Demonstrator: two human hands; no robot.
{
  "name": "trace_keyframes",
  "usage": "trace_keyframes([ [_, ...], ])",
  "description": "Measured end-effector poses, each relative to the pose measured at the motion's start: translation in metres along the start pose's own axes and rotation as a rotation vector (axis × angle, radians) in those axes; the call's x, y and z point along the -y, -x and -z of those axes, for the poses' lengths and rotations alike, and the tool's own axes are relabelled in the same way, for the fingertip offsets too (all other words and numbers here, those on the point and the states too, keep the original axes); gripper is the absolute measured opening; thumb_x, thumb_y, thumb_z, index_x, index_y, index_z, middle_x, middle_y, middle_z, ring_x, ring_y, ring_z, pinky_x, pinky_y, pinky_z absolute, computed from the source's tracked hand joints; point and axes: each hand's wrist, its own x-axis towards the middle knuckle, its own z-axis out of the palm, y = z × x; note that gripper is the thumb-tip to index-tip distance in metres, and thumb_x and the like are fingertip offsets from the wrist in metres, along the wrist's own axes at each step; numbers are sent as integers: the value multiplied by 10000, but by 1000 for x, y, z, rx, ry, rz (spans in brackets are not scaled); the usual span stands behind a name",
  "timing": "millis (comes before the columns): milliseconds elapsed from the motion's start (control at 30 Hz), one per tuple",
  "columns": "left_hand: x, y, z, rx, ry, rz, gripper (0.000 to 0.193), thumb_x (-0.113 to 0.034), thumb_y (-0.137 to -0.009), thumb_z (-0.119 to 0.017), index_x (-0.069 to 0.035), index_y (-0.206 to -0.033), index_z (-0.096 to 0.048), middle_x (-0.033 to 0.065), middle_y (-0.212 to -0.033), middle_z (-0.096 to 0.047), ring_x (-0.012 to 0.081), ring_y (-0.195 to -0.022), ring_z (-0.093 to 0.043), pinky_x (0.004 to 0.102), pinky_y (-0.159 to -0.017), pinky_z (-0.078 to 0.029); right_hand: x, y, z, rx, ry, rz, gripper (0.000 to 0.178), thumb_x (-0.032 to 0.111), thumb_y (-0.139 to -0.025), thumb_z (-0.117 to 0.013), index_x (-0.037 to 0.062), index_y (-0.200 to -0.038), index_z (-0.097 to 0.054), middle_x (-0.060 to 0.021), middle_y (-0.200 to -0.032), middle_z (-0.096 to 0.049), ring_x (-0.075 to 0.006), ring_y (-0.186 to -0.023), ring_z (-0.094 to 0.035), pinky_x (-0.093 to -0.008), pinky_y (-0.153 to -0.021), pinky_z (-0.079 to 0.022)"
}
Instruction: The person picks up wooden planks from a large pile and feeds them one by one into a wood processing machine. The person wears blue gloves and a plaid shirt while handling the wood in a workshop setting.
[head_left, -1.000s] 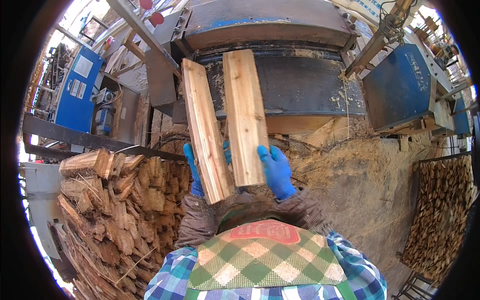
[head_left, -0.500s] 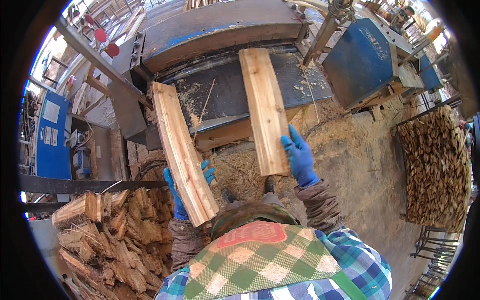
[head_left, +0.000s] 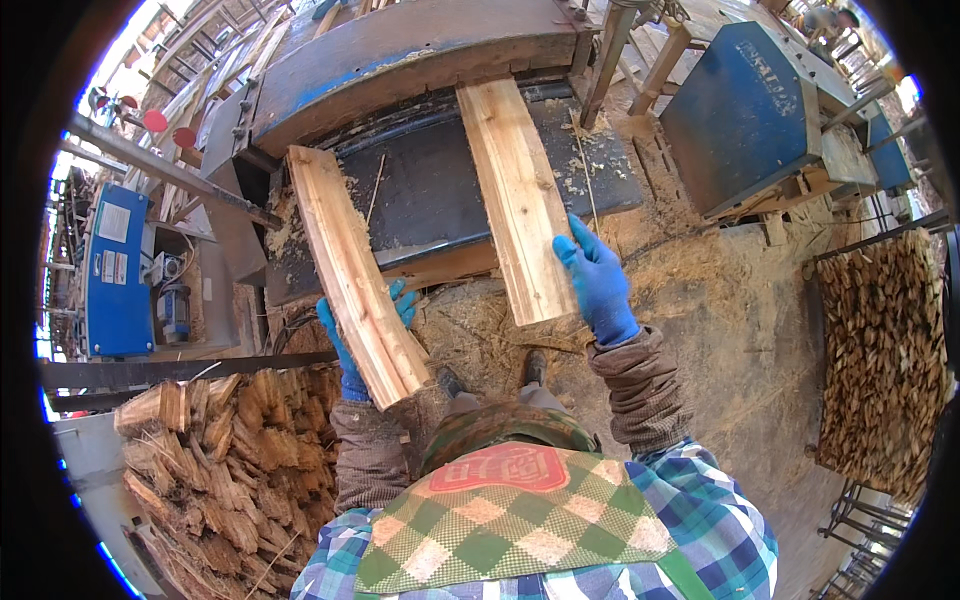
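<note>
My left hand (head_left: 352, 340), in a blue glove, is wrapped round the near part of a rough-edged wooden board (head_left: 345, 262). Its thumb and fingers show on either side of the wood, and the palm is hidden beneath. With my right hand (head_left: 598, 280), also gloved in blue, I grip the right edge of a second wooden board (head_left: 515, 195). That board's far end reaches the opening under the metal housing of a machine, above its dark feed table (head_left: 420, 200). The left board's far end lies over the table's left side.
Rough wood pieces (head_left: 240, 460) are heaped at my lower left. At the right stands a dense stack of cut wood (head_left: 880, 360). A blue machine cabinet (head_left: 745, 120) is at the upper right, and a blue panel (head_left: 118, 270) at the left. Sawdust covers the floor (head_left: 700, 330).
Both boards have moved forward with my hands, the right one's far end now meeting the machine housing. The view has shifted slightly.
</note>
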Motion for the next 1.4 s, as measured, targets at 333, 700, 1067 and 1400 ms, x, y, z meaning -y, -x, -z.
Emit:
trace_keyframes([
  [333, 3, 19, -14, -146, -24, -18, 1053, -773, -899, -480, -83, -1614, -131, 323, -1586, -242, 478, -1427, -364, 579, -1143, -410, -10, -93, -35, -484, 753, 553, 309, 150, -1003, -632, 7, -1276, -654, -158, -1107, -620, -261, -982, -616, -376, -840, -549],
  [700, 2, 32, -17, -194, 30, 17, 1092, -768, -877, -530, -46, -1602, -150, 329, -1570, -266, 444, -1435, -369, 544, -1151, -416, 18, -183, -69, -601, 481, 336, 295, 215, -1029, -571, 41, -1255, -646, -191, -1151, -621, -348, -1046, -630, -430, -919, -528],
  [1067, -2, 19, -24, -230, -187, 63, 1015, -743, -903, -524, -60, -1591, -223, 321, -1556, -321, 451, -1323, -520, 616, -1013, -526, 21, -169, -64, -470, 356, 411, 352, 242, -1025, -592, 30, -1302, -636, -173, -1268, -644, -305, -1143, -631, -417, -1002, -499],
  [1400, 22, 7, -7, 117, 125, 63, 902, -679, -939, -527, -44, -1539, -306, 296, -1438, -461, 374, -1154, -639, 499, -874, -616, 58, 113, -185, 495, 539, 739, 817, 382, -901, -748, 82, -1559, -367, -272, -1506, -424, -426, -1396, -437, -474, -1148, -396],
])
